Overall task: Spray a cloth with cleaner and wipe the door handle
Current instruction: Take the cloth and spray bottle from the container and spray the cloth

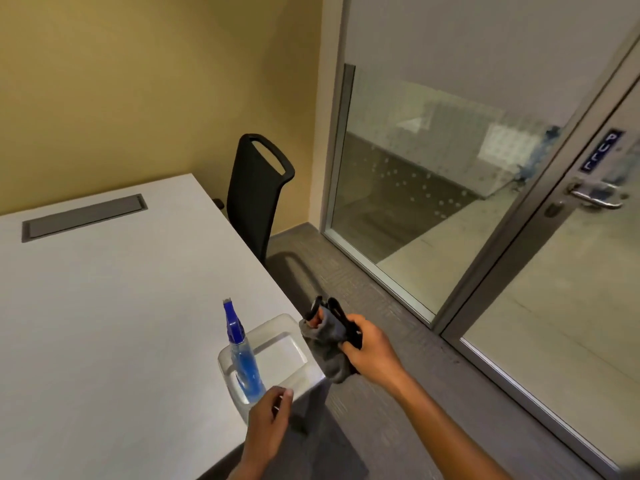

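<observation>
A blue spray bottle (242,355) stands in a clear plastic tray (294,327) at the near right corner of the white table (121,323). My left hand (272,415) hovers just below the bottle, its fingers loosely curled and holding nothing. Off the table's edge, my right hand (367,348) grips a grey cloth with black trim (329,341), which hangs bunched beside the tray. The metal lever door handle (595,195) is on the glass door (571,289) at the far right, under a blue PULL sign.
A black chair (258,195) stands by the yellow wall behind the table. A glass partition (415,174) runs beside the door. Grey carpet (363,296) lies between table and door. A grey cable flap (83,216) is set into the tabletop.
</observation>
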Demonstrator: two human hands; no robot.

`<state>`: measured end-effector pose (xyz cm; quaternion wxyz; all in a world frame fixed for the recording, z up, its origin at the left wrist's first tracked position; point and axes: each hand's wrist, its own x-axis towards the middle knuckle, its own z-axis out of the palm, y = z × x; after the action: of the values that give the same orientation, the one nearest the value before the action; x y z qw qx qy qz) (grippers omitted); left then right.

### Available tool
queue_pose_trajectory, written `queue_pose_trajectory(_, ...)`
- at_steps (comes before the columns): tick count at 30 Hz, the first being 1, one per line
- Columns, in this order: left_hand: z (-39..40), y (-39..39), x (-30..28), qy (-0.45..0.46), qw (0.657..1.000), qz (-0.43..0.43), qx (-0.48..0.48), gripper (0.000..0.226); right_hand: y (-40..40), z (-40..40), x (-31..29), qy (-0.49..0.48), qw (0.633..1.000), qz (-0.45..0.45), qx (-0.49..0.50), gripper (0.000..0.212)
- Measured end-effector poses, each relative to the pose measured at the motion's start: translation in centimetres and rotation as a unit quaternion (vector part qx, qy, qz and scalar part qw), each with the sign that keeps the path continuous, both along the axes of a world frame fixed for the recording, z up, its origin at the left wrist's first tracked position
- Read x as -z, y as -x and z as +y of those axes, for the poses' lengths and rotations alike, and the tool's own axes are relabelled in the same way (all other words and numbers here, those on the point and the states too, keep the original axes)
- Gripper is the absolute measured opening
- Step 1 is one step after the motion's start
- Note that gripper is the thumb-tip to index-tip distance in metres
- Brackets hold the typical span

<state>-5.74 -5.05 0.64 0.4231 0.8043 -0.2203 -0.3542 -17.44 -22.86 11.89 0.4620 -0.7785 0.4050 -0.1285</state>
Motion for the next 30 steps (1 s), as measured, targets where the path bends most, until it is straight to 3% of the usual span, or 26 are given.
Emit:
queue_pose_trajectory(2, -1.1, 1.1, -1.0, 0.047, 0.998, 0.051, 0.012, 0.052, 2.0, 0.1, -1.0, -0.037, 0.999, -0.027, 0.006, 0.034)
queue_pose_trajectory(5, -3.6, 2.9, -3.0, 0.076, 0.976, 0.203, -0.025, 0.043, 4.7, 0.1, -2.0, -0.085, 0.994, -0.064, 0.026, 0.035)
queue_pose_trajectory(9, -5.9, 5.2, -4.5, 0.104, 0.909, 0.402, -0.029, 0.063, 8.3, 0.4, -3.0, -0.181, 0.974, -0.128, 0.043, 0.037)
queue_pose_trajectory(13, -7.0, 8.0, -5.5, 0.121, 0.833, 0.532, -0.093, 0.049, 11.3, 0.6, -2.6, -0.274, 0.941, -0.186, 0.069, 0.041)
queue_pose_trajectory(16, -7.5, 10.3, -5.6, 0.135, 0.811, 0.564, -0.076, 0.028, 13.0, 0.9, -1.6, -0.334, 0.912, -0.221, 0.088, 0.041)
queue_pose_trajectory(18, -7.5, 11.4, -7.0, 0.156, 0.766, 0.617, -0.092, 0.015, 13.9, 1.2, -0.9, -0.342, 0.906, -0.225, 0.104, 0.04)
queue_pose_trajectory(21, -7.3, 12.8, -8.7, 0.198, 0.722, 0.66, -0.065, 0.057, 15.3, 1.5, -0.5, -0.344, 0.909, -0.208, 0.109, 0.037)
queue_pose_trajectory(23, -7.1, 13.2, -9.0, 0.186, 0.701, 0.686, -0.062, 0.055, 16.0, 1.7, -0.7, -0.341, 0.912, -0.194, 0.117, 0.034)
queue_pose_trajectory(30, -5.5, 12.1, -8.1, 0.161, 0.69, 0.704, -0.053, 0.067, 17.0, 1.9, 0.2, -0.239, 0.962, -0.098, 0.087, 0.03)
